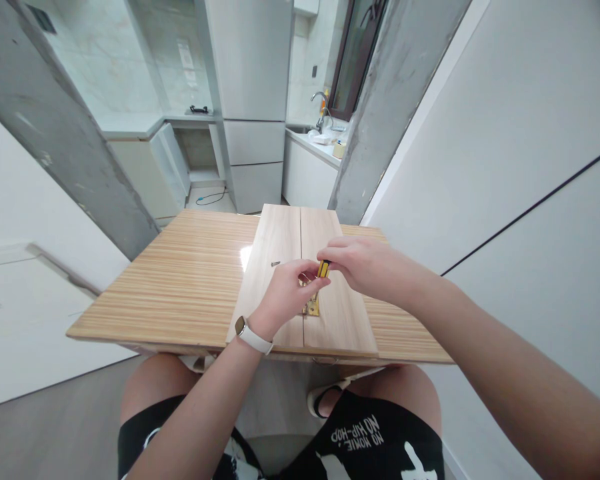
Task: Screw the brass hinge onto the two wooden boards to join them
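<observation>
My right hand is closed on the top of a stubby screwdriver with a yellow and black handle, held roughly upright. At the handle's lower end, my left hand has its thumb and fingers curled together; what they pinch is hidden. Below them a brass hinge lies across the seam of two pale wooden boards, partly covered by my left hand. The screwdriver's tip cannot be seen. A small dark screw lies on the left board, just beyond my left hand.
The boards rest on a striped wooden table, whose front edge is close to my knees. Beyond stand a fridge and a sink counter with a faucet. White panels flank the table on both sides.
</observation>
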### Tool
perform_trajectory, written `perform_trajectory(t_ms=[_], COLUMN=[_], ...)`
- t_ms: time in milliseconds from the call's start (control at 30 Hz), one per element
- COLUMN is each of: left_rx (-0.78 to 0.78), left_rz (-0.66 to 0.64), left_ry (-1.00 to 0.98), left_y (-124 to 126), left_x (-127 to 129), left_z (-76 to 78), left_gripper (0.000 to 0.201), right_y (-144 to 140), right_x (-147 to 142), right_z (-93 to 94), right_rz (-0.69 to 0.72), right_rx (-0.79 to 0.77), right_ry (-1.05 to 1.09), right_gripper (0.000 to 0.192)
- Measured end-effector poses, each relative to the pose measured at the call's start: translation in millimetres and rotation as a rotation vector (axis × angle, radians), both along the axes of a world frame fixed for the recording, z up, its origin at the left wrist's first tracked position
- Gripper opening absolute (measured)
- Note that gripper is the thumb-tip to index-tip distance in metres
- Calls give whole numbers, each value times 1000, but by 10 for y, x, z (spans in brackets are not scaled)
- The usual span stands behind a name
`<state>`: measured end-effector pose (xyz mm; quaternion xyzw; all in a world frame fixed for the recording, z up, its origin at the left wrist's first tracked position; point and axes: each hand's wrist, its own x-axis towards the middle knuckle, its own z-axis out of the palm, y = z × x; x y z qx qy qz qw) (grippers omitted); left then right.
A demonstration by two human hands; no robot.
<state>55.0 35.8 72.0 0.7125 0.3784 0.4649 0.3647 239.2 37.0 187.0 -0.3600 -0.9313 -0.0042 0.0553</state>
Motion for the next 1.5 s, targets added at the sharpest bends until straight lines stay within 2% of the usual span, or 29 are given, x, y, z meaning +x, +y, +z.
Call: perform_trajectory(t_ms=[200,533,733,933,1267,1500], left_rx=[-21,43,56,83,129,115], left_rz=[-30,26,41,51,69,69], left_ry=[12,45,32,34,76,86], left_y=[-9,-32,-37,-37,-28,-36], left_x=[15,78,92,88,84,103], left_z=[37,51,51,41,4,2], left_gripper=[14,16,14,12,6,12], right_y=[-23,-66,-37,-72,-99,-81], right_x=[-10,-25,-21,-60,-165,-205], right_z=[-8,-29,-69,-65,-70,-65], right_rz=[-68,-116,-97,-139,-299,-380], right_rx=[53,90,124,153,222,157], right_ry=[-32,-85,-71,-74,-139,-270], right_gripper=[18,14,20,27,44,46])
